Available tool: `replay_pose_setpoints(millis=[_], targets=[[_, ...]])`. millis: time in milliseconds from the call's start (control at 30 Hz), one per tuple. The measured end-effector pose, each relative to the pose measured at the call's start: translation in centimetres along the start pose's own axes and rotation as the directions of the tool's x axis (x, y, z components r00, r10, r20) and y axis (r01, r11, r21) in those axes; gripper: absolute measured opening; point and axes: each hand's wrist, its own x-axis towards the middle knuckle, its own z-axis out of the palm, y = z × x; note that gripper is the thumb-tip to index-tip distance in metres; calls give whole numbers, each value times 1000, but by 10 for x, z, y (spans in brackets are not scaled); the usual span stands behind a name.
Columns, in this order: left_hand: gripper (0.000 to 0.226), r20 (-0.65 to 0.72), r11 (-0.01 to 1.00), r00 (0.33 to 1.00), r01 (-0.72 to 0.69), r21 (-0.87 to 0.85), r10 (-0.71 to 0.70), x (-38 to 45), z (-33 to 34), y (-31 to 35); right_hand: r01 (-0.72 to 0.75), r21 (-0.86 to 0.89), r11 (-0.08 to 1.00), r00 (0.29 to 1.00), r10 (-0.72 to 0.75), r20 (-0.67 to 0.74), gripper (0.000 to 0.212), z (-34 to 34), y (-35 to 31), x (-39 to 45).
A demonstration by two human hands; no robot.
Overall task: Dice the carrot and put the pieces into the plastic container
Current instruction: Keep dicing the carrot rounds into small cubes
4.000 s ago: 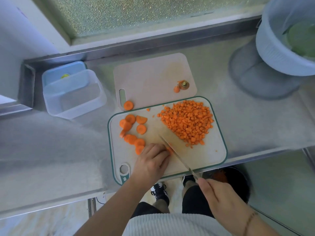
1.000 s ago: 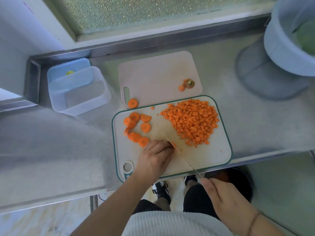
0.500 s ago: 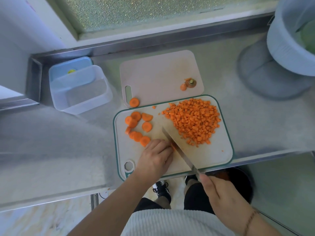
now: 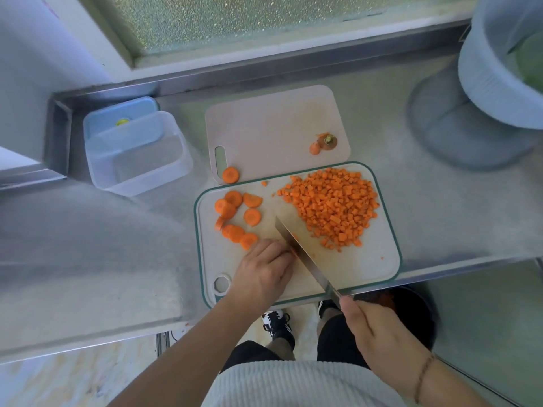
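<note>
On rounded board [image 4: 367, 265], cubed carrot [image 4: 332, 207].

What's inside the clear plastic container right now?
The clear plastic container looks empty, with no carrot pieces in it. A blue lid stands behind it; the lid's lower part is blurred through the wall.

Counter [image 4: 440, 218] brushed matt metal; container [image 4: 138, 160] translucent plastic; knife [image 4: 299, 251] blade shiny steel.

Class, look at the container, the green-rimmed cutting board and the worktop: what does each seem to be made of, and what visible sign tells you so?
Container: translucent, frosted plastic; the worktop shows dimly through its walls.
Green-rimmed cutting board: probably plastic, matt beige, with a moulded green edge and a cut-out hole.
Worktop: likely stainless steel, brushed grey, with folded metal edges that catch the light.
</note>
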Motion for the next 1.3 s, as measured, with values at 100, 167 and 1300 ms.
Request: replay_pose_setpoints(millis=[100, 167, 1300], targets=[[10, -36, 1000, 999, 3, -2, -3, -1, 1, 0, -58, -40, 997, 996, 61, 65, 58, -4, 0, -17], [13, -46, 1000, 999, 4, -11, -4, -3, 2, 0, -94, -48, 994, 991, 98, 95, 55, -2, 2, -18], [31, 202, 962, 941, 272, 28, -272, 10, -8, 2, -25, -366, 930, 991, -24, -129, 58, -25, 24, -15]])
